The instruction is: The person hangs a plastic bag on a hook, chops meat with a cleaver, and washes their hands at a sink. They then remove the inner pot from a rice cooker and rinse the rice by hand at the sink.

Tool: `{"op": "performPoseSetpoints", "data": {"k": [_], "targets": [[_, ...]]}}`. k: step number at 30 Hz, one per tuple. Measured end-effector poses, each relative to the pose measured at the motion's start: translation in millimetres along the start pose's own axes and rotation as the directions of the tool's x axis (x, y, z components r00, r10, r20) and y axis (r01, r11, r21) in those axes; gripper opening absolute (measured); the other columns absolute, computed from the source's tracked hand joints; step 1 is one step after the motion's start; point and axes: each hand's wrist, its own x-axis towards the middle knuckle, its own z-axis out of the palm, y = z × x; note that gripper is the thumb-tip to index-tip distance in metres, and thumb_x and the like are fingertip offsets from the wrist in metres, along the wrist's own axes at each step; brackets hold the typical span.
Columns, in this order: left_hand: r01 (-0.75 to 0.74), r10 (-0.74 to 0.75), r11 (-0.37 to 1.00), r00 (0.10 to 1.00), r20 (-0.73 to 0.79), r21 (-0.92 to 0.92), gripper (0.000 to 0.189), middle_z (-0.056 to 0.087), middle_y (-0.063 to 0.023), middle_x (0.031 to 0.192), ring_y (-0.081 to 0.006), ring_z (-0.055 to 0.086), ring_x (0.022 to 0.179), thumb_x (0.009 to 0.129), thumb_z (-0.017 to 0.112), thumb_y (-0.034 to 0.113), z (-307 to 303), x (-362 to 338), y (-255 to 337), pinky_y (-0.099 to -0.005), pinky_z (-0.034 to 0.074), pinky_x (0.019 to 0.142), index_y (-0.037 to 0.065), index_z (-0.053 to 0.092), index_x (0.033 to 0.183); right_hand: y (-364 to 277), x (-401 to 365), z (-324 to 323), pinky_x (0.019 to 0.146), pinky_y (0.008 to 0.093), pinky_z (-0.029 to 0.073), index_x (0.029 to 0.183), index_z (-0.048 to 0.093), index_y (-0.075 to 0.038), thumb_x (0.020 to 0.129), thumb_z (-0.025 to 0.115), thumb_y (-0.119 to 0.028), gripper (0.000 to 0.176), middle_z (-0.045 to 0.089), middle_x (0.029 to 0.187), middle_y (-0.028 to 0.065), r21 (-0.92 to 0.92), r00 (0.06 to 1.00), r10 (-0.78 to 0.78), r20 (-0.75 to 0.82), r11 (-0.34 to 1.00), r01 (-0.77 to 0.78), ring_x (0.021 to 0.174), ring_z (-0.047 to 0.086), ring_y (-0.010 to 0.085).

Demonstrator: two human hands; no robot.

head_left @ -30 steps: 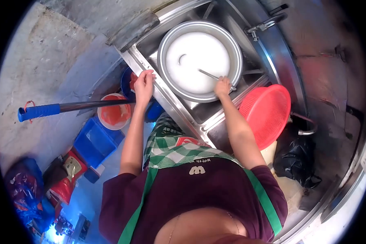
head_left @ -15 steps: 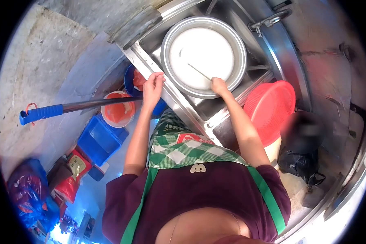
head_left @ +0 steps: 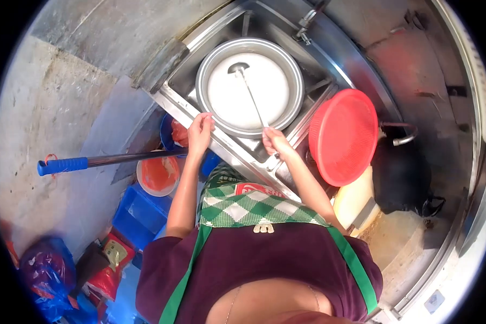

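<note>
- Ladle slants across the pot, head at the white contents toward the pot's far side.
- My right hand is closed round its handle, just outside the pot's near rim.
- My left hand, half open, is loosely curled beside the pot; I see nothing in it.
- I judge the ladle light, stiff, slippery if wet; its handle end seems the best hold.

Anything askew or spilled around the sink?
No spill that I can make out. The red colander looks tilted rather than level beside the pot, though the wide lens may exaggerate that. The ladle in the right hand looks normal.
</note>
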Motion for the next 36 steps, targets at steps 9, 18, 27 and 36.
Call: {"op": "performPoseSetpoints", "data": {"k": [9,18,27,36], "targets": [[0.005,0.005,0.996,0.993,0.12,-0.085,0.022,0.059,-0.0061,0.078,-0.0102,0.055,0.07,0.089,0.045,0.016,26.1,-1.9,14.6,-0.022,0.045,0.064,-0.001,0.056,0.098,-11.1,-33.7,18.4,0.03,0.0238,0.02,0.075,0.042,-0.008,0.093,0.035,-0.031,0.03,0.032,0.049,-0.002,-0.05,0.986,-0.169,-0.013,0.984,0.168,0.032,0.024,0.008],[-0.338,0.189,0.852,0.911,0.367,0.399,0.027,0.06,-0.0132,0.093,-0.0267,0.059,0.082,0.084,0.049,0.022,84.6,19.8,9.6,-0.0346,0.046,0.074,0.0,0.058,0.097,16.2,-3.8,26.9,0.028,0.0247,0.019,0.072,0.044,-0.007,0.091,0.038,-0.032,0.033,0.036,0.047,-0.001,-0.09,0.956,-0.064,-0.287,0.995,0.04,0.031,0.024,0.009],[-0.757,0.472,0.318,0.649,0.597,0.571,0.053,0.034,-0.0148,0.133,-0.0284,0.027,0.126,0.086,0.043,0.033,108.2,12.3,55.0,-0.0519,0.019,0.101,0.0,0.034,0.127,-26.0,-47.0,6.5,0.028,0.0237,0.018,0.072,0.043,-0.009,0.091,0.039,-0.037,0.034,0.033,0.047,-0.0019,-0.103,0.968,-0.181,-0.177,0.981,0.165,0.031,0.023,0.0077],[-0.759,0.562,0.263,0.622,0.545,0.595,0.049,0.04,-0.0163,0.127,-0.0306,0.033,0.122,0.089,0.034,0.036,119.8,89.3,53.7,-0.0511,0.025,0.098,0.0,0.041,0.123,-26.6,-70.2,4.1,0.027,0.0245,0.019,0.071,0.042,-0.006,0.092,0.037,-0.033,0.034,0.034,0.045,-0.0005,-0.132,0.964,-0.194,-0.181,0.976,0.171,0.029,0.024,0.0084]]}}
